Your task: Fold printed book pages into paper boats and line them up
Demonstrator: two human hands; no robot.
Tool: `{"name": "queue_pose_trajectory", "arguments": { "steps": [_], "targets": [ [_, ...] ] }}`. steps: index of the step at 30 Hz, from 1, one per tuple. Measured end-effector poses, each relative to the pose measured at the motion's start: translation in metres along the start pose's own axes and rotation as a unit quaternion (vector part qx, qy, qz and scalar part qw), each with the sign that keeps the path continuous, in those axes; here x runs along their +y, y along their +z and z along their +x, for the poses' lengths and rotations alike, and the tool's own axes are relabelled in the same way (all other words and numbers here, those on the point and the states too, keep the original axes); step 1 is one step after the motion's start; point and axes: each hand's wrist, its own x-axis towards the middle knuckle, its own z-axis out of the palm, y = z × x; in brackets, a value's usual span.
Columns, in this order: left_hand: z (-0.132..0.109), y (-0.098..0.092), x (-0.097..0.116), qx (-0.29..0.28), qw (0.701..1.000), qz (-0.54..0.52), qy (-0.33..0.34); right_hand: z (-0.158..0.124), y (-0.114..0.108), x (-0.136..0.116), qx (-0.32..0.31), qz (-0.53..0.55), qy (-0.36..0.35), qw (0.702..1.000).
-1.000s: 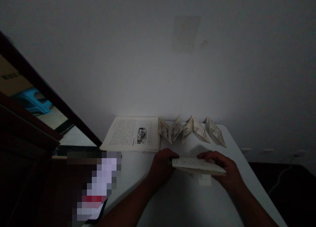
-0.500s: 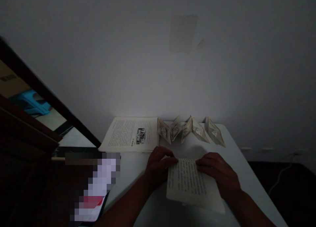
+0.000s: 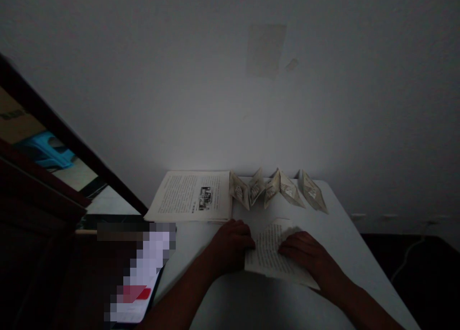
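A printed sheet of paper, partly folded, lies on the white table between my two hands. Its far end narrows to a smaller flap, and its near edge runs at a slant. My left hand has curled fingers closed at the sheet's left edge. Over the right part of the paper, my right hand keeps its fingers together, pinching and pressing it. The fingertips of both hands are partly hidden, and the light is dim.
Several folded paper boats stand in a row along the wall. Left of them lies a stack of printed pages. A phone with a lit, blurred screen rests at the table's left edge. A dark-framed mirror leans farther left.
The sheet has gone from flat to partly folded, with its near edge farther from me. My left hand has shifted slightly down; my right hand has moved down and left over the paper.
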Motion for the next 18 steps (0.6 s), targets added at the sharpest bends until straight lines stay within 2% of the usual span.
{"name": "queue_pose_trajectory", "arguments": {
  "steps": [2,5,18],
  "targets": [
    [0.000,-0.001,-0.002,-0.017,1.000,-0.010,-0.007,-0.004,0.000,0.002,-0.016,0.001,0.001,1.000],
    [0.000,-0.001,-0.003,-0.012,0.999,-0.034,-0.011,-0.009,0.001,0.004,-0.029,-0.001,0.028,0.999],
    [0.001,-0.007,0.001,-0.056,0.995,-0.034,-0.080,-0.001,-0.001,-0.001,-0.011,0.032,0.122,0.992]
  ]
}}
